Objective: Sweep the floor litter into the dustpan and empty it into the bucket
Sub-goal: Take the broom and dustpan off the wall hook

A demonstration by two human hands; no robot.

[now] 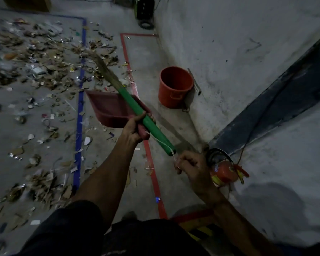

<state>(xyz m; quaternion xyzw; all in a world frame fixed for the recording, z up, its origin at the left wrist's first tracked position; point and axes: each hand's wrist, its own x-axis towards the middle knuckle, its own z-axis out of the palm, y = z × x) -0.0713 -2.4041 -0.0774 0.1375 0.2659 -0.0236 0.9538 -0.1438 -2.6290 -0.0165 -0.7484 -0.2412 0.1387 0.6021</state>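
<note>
While left hand (pixel 132 129) grips broom (pixel 137 106), dustpan (pixel 112 109) | right hand (pixel 191 166) seemingly pinches thin string (pixel 162 144)

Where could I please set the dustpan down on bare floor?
Bare floor lies between the red line and the wall, up to the bucket. Left of the blue line, litter crowds everything.

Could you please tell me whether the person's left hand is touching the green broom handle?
Touching. The head view shows the left hand wrapped around the green broom handle, gripping it together with the dustpan handle.
</note>
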